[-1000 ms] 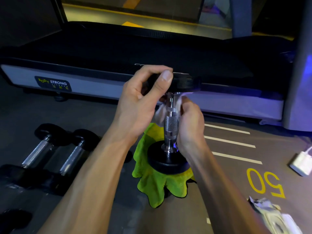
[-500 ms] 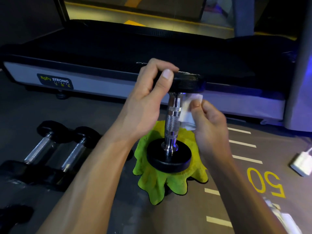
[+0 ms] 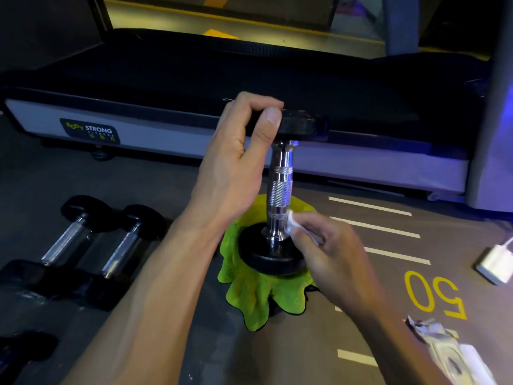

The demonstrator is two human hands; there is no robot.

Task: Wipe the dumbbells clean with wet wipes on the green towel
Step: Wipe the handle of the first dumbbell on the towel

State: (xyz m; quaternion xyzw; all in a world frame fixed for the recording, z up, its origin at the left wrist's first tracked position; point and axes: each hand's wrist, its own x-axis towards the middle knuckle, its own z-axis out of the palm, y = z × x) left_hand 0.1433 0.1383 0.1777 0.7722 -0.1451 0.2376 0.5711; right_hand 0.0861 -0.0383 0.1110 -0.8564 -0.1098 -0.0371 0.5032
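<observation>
Across the back of the floor lay a treadmill (image 3: 194,87), its grey side rail bearing a "BODY STRONG" label. Left of centre, two spare dumbbells (image 3: 91,243) lay side by side on the floor. At centre, a crumpled green towel (image 3: 258,295) sat on the floor, and one dumbbell (image 3: 280,190) stood upright on it, lower disc on the cloth. The left hand (image 3: 236,168) gripped the upper disc, thumb and fingers curled round its edge. The right hand (image 3: 330,254) pinched a white wipe (image 3: 294,223) in curled fingers, pressing it against the bottom of the chrome handle. A torn wrapper (image 3: 444,348) lay at lower right, a white charger (image 3: 494,262) near the right edge.
</observation>
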